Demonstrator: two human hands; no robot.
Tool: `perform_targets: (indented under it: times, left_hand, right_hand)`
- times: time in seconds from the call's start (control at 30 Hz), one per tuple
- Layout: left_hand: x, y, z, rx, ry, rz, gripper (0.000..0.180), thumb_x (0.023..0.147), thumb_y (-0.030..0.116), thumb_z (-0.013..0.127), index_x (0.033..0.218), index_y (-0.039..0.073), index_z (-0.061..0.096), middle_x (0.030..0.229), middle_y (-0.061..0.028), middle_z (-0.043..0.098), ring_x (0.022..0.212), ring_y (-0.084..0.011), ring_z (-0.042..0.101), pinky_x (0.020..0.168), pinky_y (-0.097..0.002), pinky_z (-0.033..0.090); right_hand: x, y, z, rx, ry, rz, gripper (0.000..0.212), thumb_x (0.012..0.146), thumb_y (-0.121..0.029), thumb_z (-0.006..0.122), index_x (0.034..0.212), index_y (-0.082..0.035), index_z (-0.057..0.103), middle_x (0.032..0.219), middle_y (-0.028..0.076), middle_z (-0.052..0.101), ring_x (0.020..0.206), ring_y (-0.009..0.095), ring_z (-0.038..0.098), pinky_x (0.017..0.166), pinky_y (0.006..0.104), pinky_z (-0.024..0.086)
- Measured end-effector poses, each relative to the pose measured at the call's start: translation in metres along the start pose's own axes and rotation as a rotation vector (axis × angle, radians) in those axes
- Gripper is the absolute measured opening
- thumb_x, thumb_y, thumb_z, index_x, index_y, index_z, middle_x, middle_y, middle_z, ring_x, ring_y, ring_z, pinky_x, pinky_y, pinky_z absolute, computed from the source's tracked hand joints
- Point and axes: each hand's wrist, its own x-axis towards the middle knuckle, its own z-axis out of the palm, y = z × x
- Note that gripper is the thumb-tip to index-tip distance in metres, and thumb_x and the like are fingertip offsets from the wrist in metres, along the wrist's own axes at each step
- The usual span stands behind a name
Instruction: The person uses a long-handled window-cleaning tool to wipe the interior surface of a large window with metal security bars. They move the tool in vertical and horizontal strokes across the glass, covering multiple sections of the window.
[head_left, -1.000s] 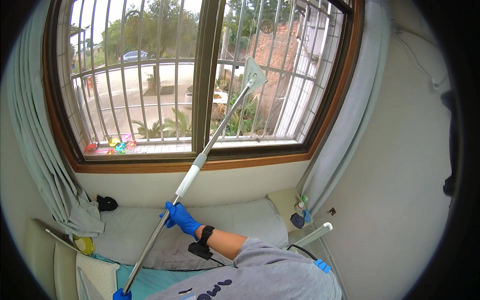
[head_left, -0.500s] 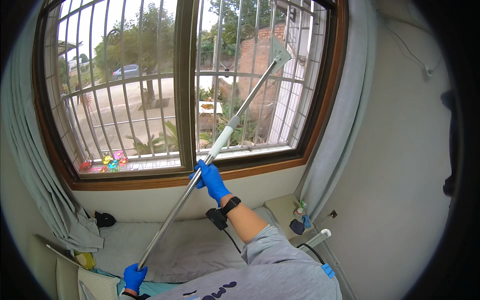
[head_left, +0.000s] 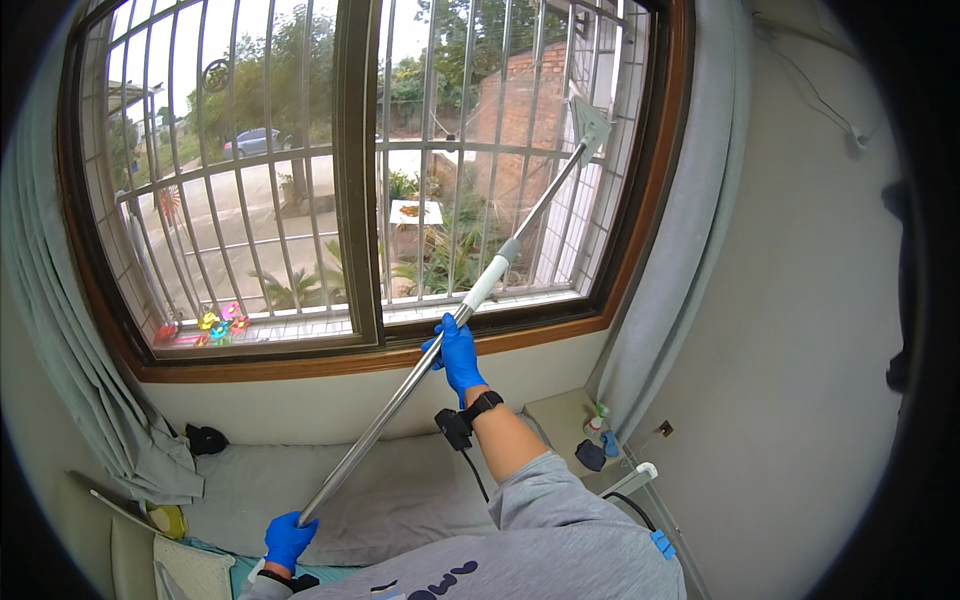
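A long telescopic window mop [head_left: 385, 421] slants up across the view from lower left to upper right. Its pole is bare metal with a pale green and grey sleeve, and a pale triangular head [head_left: 592, 128] tops it. That head lies at the right side of the right-hand window pane [head_left: 465, 235]. My left hand [head_left: 289, 542], in a blue glove, is closed round the pole's lower end. Farther up, just under the pale sleeve, my blue-gloved right hand [head_left: 459, 357] grips the pole, its fingers wrapped round the metal.
Metal bars [head_left: 432, 150] stand behind the glass. A brown wooden frame [head_left: 250, 372] surrounds the window, with grey curtains [head_left: 672, 310] beside it. Below is a bed with a grey cover [head_left: 390, 490]. Small items, including a bottle [head_left: 595, 424], rest on a bedside surface [head_left: 545, 410].
The mop's head has shifted right and slightly down, toward the pane's right edge, its triangle now turned more edge-on. Both hands have moved right with the pole.
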Motion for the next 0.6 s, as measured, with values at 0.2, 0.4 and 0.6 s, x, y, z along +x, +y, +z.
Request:
perform_targets:
  times: [0.2, 0.4, 0.6]
  left_hand:
    - [-0.029, -0.064, -0.024, 0.076, 0.223, 0.038, 0.031, 0.067, 0.038, 0.070, 0.070, 0.008, 0.065, 0.058, -0.0141, 0.059, 0.056, -0.0315, 0.060, 0.052, -0.0386, 0.046]
    - [-0.070, -0.143, -0.060, 0.046, 0.235, -0.134, 0.031, 0.064, 0.038, 0.072, 0.070, 0.009, 0.066, 0.063, -0.0158, 0.060, 0.062, -0.0359, 0.059, 0.055, -0.0415, 0.046]
    - [-0.129, -0.232, -0.060, 0.067, 0.179, -0.228, 0.031, 0.069, 0.037, 0.070, 0.069, 0.007, 0.063, 0.059, -0.0114, 0.058, 0.054, -0.0265, 0.057, 0.053, -0.0380, 0.044]
  right_hand:
    - [-0.043, 0.048, 0.043, 0.036, -0.076, 0.109, 0.041, 0.090, -0.048, 0.046, 0.092, -0.007, 0.046, 0.062, 0.012, 0.061, 0.051, 0.019, 0.062, 0.036, 0.0279, 0.046]
    - [-0.099, 0.067, 0.114, 0.064, -0.261, 0.214, 0.038, 0.091, -0.044, 0.047, 0.095, -0.007, 0.040, 0.067, 0.014, 0.062, 0.048, 0.020, 0.060, 0.036, 0.0280, 0.046]
    - [-0.169, 0.091, 0.174, -0.023, -0.418, 0.246, 0.036, 0.092, -0.042, 0.047, 0.095, -0.006, 0.039, 0.070, 0.013, 0.062, 0.043, 0.015, 0.054, 0.034, 0.0255, 0.044]
